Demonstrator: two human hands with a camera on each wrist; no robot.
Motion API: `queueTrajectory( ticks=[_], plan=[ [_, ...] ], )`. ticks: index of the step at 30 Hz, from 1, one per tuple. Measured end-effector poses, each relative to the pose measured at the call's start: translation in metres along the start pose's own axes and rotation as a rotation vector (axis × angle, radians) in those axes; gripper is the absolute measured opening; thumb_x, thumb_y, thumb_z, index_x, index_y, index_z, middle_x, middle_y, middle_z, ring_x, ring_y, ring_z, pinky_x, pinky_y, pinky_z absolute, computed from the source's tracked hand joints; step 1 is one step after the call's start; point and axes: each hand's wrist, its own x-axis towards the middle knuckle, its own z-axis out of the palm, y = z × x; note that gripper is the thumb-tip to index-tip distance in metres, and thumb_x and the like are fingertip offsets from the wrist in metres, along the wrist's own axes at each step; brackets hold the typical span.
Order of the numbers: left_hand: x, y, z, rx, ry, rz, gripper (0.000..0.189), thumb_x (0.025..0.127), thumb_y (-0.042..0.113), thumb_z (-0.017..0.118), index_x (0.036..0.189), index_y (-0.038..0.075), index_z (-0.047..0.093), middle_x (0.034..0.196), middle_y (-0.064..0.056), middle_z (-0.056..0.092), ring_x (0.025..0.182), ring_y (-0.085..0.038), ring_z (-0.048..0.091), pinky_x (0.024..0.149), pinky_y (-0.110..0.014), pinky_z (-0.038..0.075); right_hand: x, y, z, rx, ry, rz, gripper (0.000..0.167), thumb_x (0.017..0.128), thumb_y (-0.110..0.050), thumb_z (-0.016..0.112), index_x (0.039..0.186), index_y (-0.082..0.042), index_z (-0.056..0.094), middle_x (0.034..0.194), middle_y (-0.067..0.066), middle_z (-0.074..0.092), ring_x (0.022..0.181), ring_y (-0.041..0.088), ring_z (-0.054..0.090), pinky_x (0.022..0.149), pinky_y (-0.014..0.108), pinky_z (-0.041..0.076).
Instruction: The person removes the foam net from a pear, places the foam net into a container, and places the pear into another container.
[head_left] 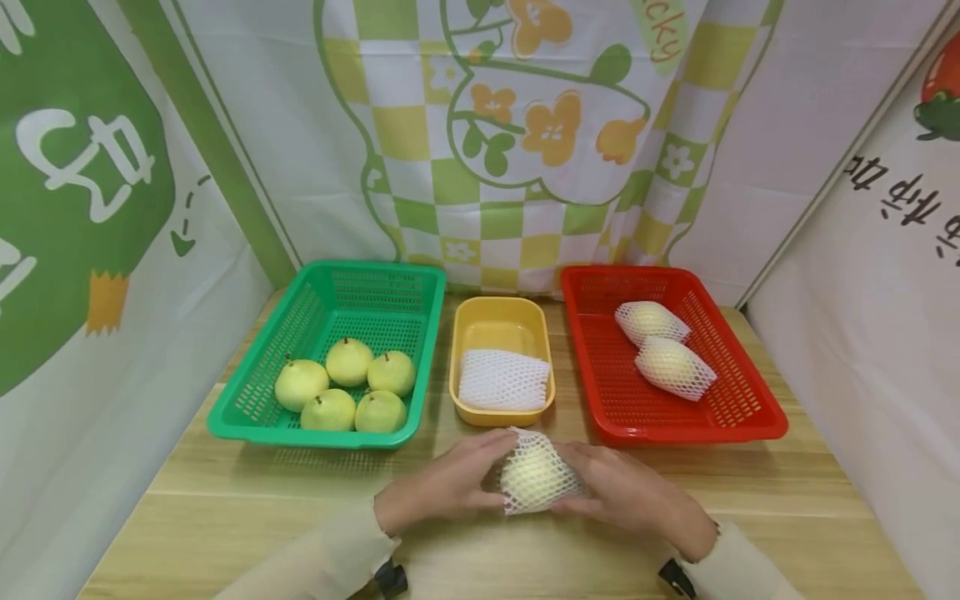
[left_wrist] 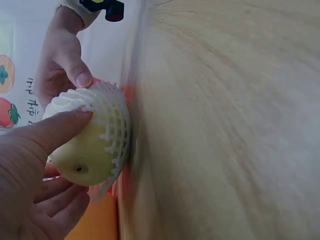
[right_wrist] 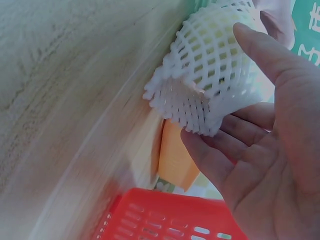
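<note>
A yellow-green pear (left_wrist: 85, 157) sits partly inside a white foam net (head_left: 536, 475) between both hands, low over the table in front of the yellow bin. My left hand (head_left: 457, 483) grips it from the left, thumb on the net's edge and fingers around the pear's bare end, which shows a small dark pit. From the other side my right hand (head_left: 630, 492) holds the netted part, its thumb against the mesh. Its fingertips (right_wrist: 197, 145) are at the net's loose open end, which sticks out past the pear in the right wrist view.
A green basket (head_left: 315, 435) at the left holds several bare pears (head_left: 348, 362). The yellow bin (head_left: 501, 312) in the middle holds flat white foam nets (head_left: 502, 379). In the red basket (head_left: 675, 435) at the right lie two netted pears (head_left: 671, 365). Printed curtains (head_left: 510, 167) stand behind.
</note>
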Motion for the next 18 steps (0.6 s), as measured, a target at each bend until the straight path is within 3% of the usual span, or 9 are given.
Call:
queueTrajectory(
  ticks=[5, 11, 18],
  plan=[
    [0.01, 0.003, 0.007, -0.007, -0.032, -0.009, 0.086, 0.082, 0.026, 0.09, 0.153, 0.004, 0.048, 0.157, -0.013, 0.054, 0.142, -0.026, 0.057, 0.122, -0.037, 0.046, 0.002, -0.003, 0.002, -0.016, 0.02, -0.015, 0.072, 0.099, -0.053, 0.069, 0.151, -0.005, 0.055, 0.139, 0.005, 0.069, 0.121, 0.016, 0.069, 0.102, 0.041, 0.061],
    [0.017, 0.004, 0.011, -0.031, -0.021, 0.001, 0.084, 0.076, 0.022, 0.092, 0.148, 0.006, 0.052, 0.149, -0.008, 0.061, 0.132, -0.02, 0.063, 0.117, -0.03, 0.049, 0.004, -0.004, 0.003, -0.031, 0.045, -0.033, 0.069, 0.097, -0.051, 0.073, 0.146, -0.005, 0.059, 0.131, 0.003, 0.073, 0.113, 0.011, 0.07, 0.096, 0.036, 0.063],
    [0.015, 0.006, 0.008, -0.027, 0.013, -0.016, 0.07, 0.07, 0.022, 0.095, 0.13, 0.008, 0.061, 0.133, -0.006, 0.07, 0.117, -0.016, 0.068, 0.106, -0.028, 0.056, 0.004, -0.001, 0.002, -0.04, 0.083, -0.069, 0.042, 0.094, -0.04, 0.079, 0.125, -0.013, 0.072, 0.113, -0.005, 0.077, 0.097, 0.001, 0.07, 0.083, 0.026, 0.064]
  ],
)
